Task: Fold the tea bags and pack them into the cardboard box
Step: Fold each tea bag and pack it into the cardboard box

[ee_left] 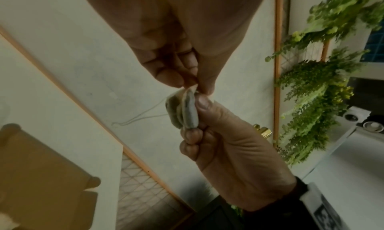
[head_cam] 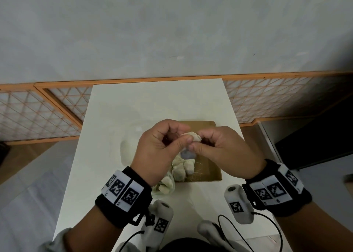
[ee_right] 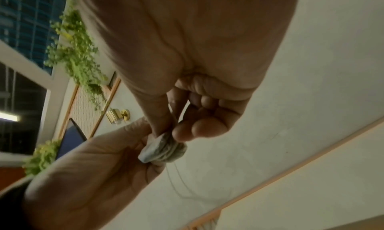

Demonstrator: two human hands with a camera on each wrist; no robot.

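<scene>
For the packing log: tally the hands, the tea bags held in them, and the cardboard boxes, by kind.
Hands: 2 (left hand, right hand)
Held tea bag: 1
Cardboard box: 1
Total: 4
The loose tea bags under the hands are partly hidden and not counted.

2 hands (head_cam: pixel 158 146) – 1 cardboard box (head_cam: pixel 210 167) – 1 held tea bag (head_cam: pixel 193 137).

left hand (ee_left: pixel 166 41) – grip pinches tea bag (ee_left: pixel 182 110) | right hand (ee_left: pixel 234 151) – pinching too
</scene>
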